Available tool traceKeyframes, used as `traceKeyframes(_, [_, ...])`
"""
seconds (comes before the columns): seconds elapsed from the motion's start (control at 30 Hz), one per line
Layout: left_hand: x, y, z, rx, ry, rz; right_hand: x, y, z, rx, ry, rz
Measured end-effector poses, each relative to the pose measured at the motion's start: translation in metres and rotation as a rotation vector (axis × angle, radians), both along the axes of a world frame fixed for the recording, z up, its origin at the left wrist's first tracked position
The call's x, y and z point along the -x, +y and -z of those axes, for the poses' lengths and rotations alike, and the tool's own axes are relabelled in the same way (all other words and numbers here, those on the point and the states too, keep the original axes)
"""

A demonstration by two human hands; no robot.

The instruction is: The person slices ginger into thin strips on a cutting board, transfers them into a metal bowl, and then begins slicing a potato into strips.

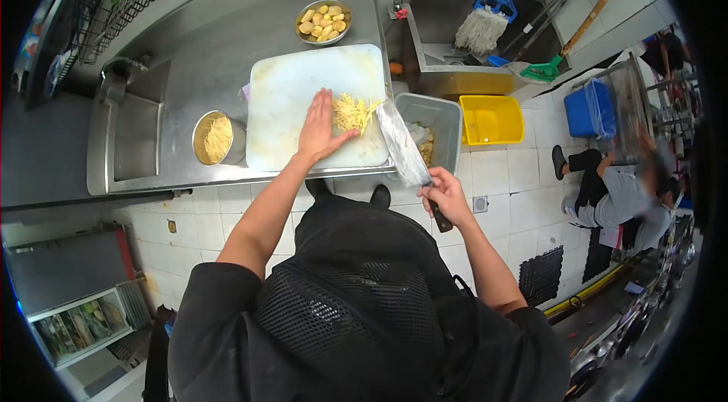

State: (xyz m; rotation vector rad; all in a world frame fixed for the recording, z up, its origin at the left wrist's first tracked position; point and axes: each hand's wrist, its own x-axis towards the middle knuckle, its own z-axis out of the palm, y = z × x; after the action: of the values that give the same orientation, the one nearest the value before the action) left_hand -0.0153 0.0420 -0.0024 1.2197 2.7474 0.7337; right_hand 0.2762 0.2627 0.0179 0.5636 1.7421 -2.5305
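Steel bowl [218,138]: on the counter [227,45], left of the board, part-filled with pale shreds.
Cutting board [284,98]: white, at the counter's front edge.
Left hand [318,133]: flat on the board, fingers spread and released, grasping nothing, touching the shredded pile [353,112].
Cleaver [402,146]: blade tilted over the board's right edge, just beside the pile.
Right hand [446,196]: fingers clenched round the handle.
Grey bin [447,110]: beside the board's right edge.
Risk: the blade is near the open fingers and could nick them; swept shreds could spill into the bin.
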Motion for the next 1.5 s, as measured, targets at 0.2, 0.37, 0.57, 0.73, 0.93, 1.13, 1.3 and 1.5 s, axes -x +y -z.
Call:
traceKeyframes(0.2, [-0.007,0.030,0.021,0.067,-0.013,-0.223,0.020,-0.014,0.027,0.048,-0.052,0.082])
traceKeyframes(0.37, [-0.018,0.054,0.018,-0.041,-0.058,-0.210,0.049,-0.028,0.045,-0.037,-0.072,0.047])
traceKeyframes(0.57, [-0.025,0.076,0.018,-0.240,-0.073,-0.381,0.096,-0.033,0.020,-0.246,-0.131,-0.053])
traceKeyframes(0.73, [-0.027,0.076,0.017,-0.226,-0.084,-0.382,0.099,-0.021,0.019,-0.125,-0.154,-0.113])
traceKeyframes(0.93, [-0.030,0.082,0.017,-0.230,-0.142,-0.373,0.092,-0.025,0.030,-0.054,-0.157,-0.154])
traceKeyframes(1.13, [-0.029,0.084,0.030,-0.454,-0.107,-0.428,0.110,-0.058,0.028,-0.099,-0.172,-0.226])
traceKeyframes(1.3, [-0.016,0.057,0.019,-0.647,-0.233,-0.437,0.125,-0.099,0.001,-0.121,-0.113,-0.127])
traceKeyframes(1.5, [0.051,-0.077,-0.050,-0.771,0.052,-0.612,0.199,-0.183,-0.061,-0.278,-0.029,-0.421])
